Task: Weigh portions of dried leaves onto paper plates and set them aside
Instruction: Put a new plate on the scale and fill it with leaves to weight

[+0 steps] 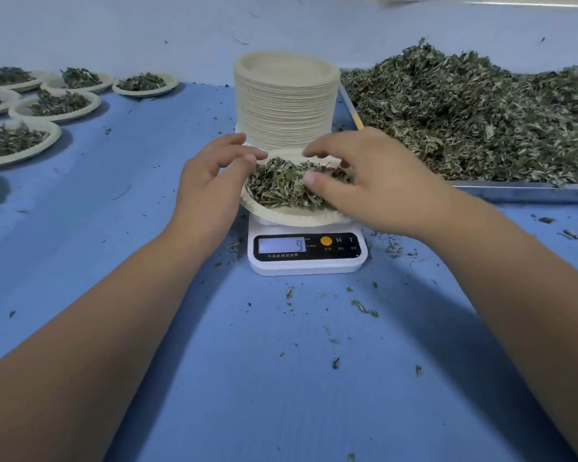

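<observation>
A person's two bare hands hover over a round beige paper plate [291, 217] heaped with dried green leaves [279, 185], which sits on top of a small white digital kitchen scale [307, 261] whose display shows a 9. The left hand [214, 173] is at the plate's left rim, its fingers loosely bent and apart, gripping nothing; whether the fingertips touch the rim cannot be told. The right hand [371, 181] reaches over the plate's right side, fingers spread and relaxed above the leaves, thumb tip just over the heap, nothing pinched.

Directly behind the scale rises a tall stack of beige paper plates [286, 105]. To the right of the scale and behind it, a shallow metal tray [521, 192] holds a large pile of loose dried leaves [464, 111]. Well to the left of the scale and farther back, several filled paper plates [55, 106] lie close together, each carrying a portion of leaves. The scale stands on a blue table surface [247, 361] sprinkled with leaf crumbs around the scale.
</observation>
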A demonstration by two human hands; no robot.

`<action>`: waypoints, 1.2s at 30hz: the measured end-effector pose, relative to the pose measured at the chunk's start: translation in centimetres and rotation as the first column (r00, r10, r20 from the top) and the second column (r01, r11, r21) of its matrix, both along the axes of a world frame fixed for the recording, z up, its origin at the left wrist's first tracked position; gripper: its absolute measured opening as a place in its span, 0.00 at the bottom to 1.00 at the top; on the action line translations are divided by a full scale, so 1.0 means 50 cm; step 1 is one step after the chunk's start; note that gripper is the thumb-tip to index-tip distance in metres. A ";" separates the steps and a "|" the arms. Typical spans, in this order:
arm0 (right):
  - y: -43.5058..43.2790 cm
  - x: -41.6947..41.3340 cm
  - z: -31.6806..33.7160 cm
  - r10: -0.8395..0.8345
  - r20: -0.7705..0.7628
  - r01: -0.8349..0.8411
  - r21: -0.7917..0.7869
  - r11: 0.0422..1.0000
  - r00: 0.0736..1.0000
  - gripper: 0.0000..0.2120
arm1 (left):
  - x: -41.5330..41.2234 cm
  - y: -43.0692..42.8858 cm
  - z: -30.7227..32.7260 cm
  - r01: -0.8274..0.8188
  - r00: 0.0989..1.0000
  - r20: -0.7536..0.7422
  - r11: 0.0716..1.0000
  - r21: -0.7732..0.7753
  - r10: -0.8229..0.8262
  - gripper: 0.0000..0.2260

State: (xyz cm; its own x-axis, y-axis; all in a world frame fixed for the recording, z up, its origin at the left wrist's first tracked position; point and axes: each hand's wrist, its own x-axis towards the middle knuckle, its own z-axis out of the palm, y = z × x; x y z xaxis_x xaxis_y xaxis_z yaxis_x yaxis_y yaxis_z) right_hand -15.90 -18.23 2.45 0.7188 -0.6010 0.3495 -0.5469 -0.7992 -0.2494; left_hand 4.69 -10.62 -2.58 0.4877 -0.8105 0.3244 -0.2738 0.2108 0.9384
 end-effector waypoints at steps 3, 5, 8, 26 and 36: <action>0.003 0.030 0.024 0.059 -0.208 -0.053 0.030 0.998 0.976 0.26 | -0.002 0.004 0.003 0.026 0.999 -0.026 1.000 -0.005 -0.026 0.12; -0.002 0.045 0.033 0.076 -0.264 -0.064 0.053 0.997 0.962 0.27 | 0.000 0.004 0.002 0.019 0.999 -0.044 1.000 0.000 -0.019 0.12; -0.015 0.060 0.043 0.090 -0.231 -0.077 0.063 0.995 0.969 0.20 | 0.006 0.000 0.001 -0.027 0.998 -0.064 1.000 -0.002 0.027 0.11; -0.054 0.049 0.054 0.052 0.272 -0.070 0.056 0.996 0.961 0.09 | 0.007 -0.003 -0.002 -0.048 0.994 -0.101 0.998 -0.038 0.044 0.13; -0.059 0.050 0.058 0.002 0.469 -0.140 0.261 0.955 0.883 0.07 | 0.018 -0.002 -0.004 -0.053 0.985 -0.168 0.997 -0.049 0.044 0.19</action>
